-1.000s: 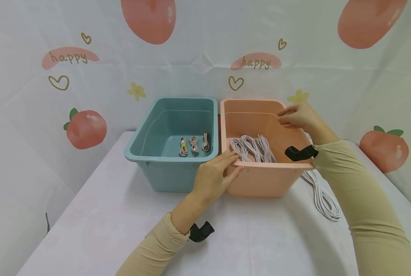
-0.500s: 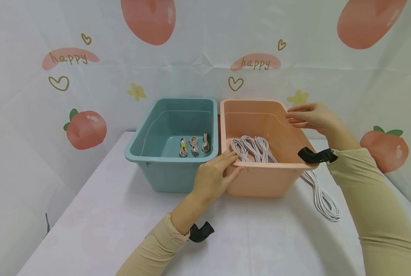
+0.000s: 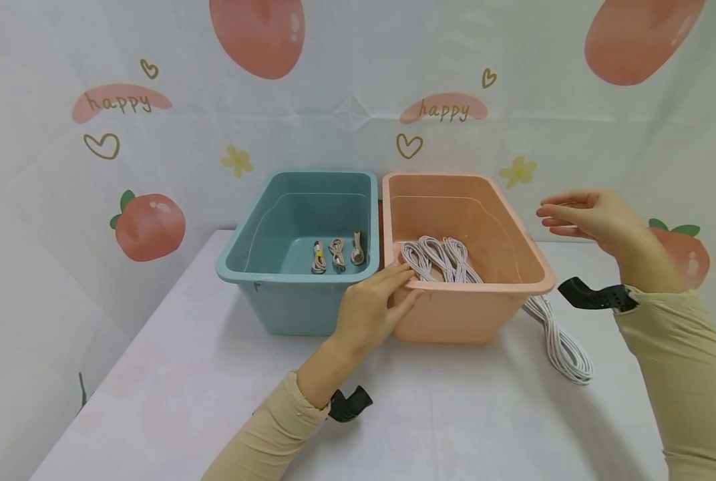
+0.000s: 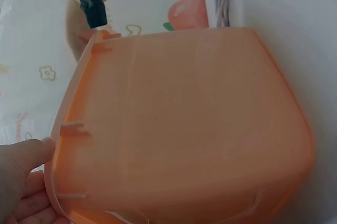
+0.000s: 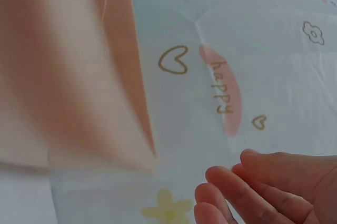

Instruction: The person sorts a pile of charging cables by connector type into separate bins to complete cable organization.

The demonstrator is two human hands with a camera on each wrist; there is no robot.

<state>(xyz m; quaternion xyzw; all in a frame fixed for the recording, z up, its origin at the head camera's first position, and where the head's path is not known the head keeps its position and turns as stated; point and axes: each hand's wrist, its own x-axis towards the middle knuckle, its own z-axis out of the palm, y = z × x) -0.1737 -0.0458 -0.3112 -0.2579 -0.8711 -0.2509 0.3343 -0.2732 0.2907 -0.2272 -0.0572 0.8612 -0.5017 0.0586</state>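
Note:
My left hand (image 3: pixel 370 307) grips the front rim of the peach plastic bin (image 3: pixel 448 314) near its left corner. In the left wrist view, the thumb (image 4: pixel 37 153) lies against the rim, with the other fingers at its far side. Three white cable bundles (image 3: pixel 439 259) lie inside this bin. My right hand (image 3: pixel 595 217) hovers in the air to the right of the bin, its fingers loosely bent and nothing between them. On the table below it, against the bin's right side, lies a longer coiled white cable (image 3: pixel 565 351).
A blue-green bin (image 3: pixel 298 304) stands directly left of the peach one, with three small tied cables (image 3: pixel 336 254) inside. Behind both bins hangs a printed backdrop (image 3: pixel 334 87). A white cloth (image 3: pixel 394 414) covers the table.
My right hand has moved from over the peach bin out to the right, past its rim. My left hand stays on the front rim.

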